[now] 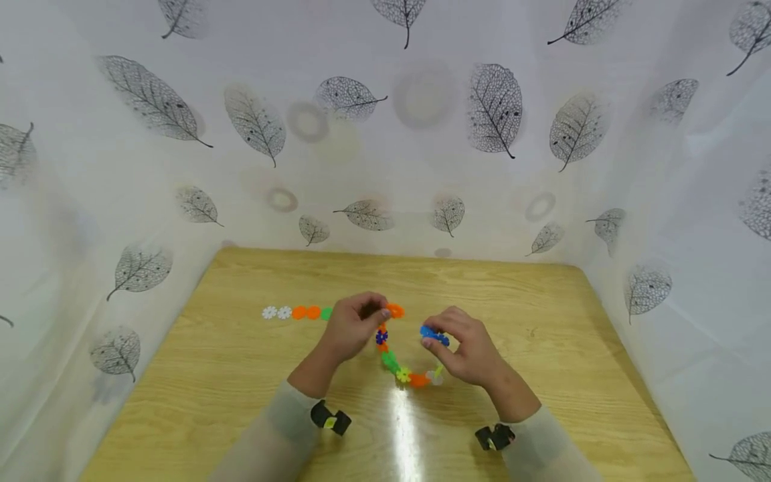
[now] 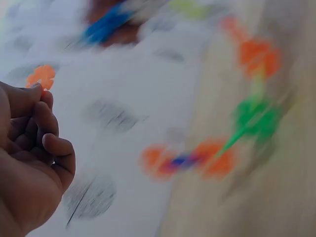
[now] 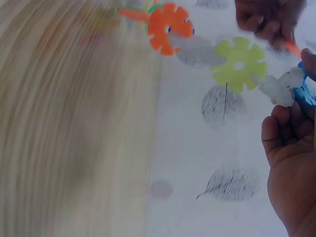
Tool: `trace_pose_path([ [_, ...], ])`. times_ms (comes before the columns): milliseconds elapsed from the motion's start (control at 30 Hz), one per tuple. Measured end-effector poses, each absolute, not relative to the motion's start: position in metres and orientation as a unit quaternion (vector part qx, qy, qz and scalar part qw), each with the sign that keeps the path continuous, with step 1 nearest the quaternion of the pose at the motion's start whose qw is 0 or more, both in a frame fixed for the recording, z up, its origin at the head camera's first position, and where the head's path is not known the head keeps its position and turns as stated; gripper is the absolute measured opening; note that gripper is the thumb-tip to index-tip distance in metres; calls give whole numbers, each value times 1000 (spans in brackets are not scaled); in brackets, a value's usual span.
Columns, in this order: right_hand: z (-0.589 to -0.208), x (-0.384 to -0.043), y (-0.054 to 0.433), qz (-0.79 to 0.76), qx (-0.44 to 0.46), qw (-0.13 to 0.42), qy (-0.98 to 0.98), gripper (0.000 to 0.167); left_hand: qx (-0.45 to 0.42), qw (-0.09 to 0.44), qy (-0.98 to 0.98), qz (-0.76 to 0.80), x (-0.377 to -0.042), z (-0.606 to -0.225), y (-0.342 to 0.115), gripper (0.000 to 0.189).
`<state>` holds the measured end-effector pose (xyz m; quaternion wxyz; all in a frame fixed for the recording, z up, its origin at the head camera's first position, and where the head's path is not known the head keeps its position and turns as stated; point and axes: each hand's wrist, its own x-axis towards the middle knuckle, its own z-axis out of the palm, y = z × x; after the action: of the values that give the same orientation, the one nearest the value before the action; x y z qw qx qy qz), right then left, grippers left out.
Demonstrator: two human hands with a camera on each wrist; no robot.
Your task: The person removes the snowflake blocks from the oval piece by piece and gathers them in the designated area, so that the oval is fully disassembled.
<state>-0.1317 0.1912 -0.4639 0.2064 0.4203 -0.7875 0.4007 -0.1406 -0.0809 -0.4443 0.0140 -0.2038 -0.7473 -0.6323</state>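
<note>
Over the wooden table (image 1: 512, 284), two bare hands work with small flat flower shapes. The left hand (image 1: 352, 328) pinches one orange flower (image 1: 395, 310) between its thumb and finger. The right hand (image 1: 466, 345) pinches a blue flower (image 1: 435, 335) at one end of a chain (image 1: 390, 362). The chain curves round between the hands, with green, yellow, orange and white flowers in it (I can't tell if its low part touches the table). Its other end is near the left hand, but looks apart from the orange flower in the left wrist view. Further left, a row of flowers (image 1: 299, 312) lies on the table. Each flower looks like thin plastic, so it should be very light, a bit stiff and maybe slippery. The chain should flop about, and a hard tug could pop a join apart. The best hold seems to be on a flower's flat sides, with its slots left free, and for the chain, on its last flower, close to the join.
</note>
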Motion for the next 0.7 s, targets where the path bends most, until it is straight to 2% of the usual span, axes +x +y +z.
trace_pose_path([
  [133, -469, -131, 211, 404, 395, 215, -797, 21, -156, 31, -757, -634, -152, -432, -116, 10],
  [233, -470, -131, 217, 406, 384, 214, -801, 27, -143, 23, -784, -604, -158, -432, -134, 10],
  [533, -467, -132, 213, 416, 399, 221, -787, 30, -39, -20, -829, -558, -159, -460, -161, 27],
  [700, -466, -131, 211, 417, 403, 223, -784, 31, -15, -48, -855, -517, -161, -476, -174, 27],
])
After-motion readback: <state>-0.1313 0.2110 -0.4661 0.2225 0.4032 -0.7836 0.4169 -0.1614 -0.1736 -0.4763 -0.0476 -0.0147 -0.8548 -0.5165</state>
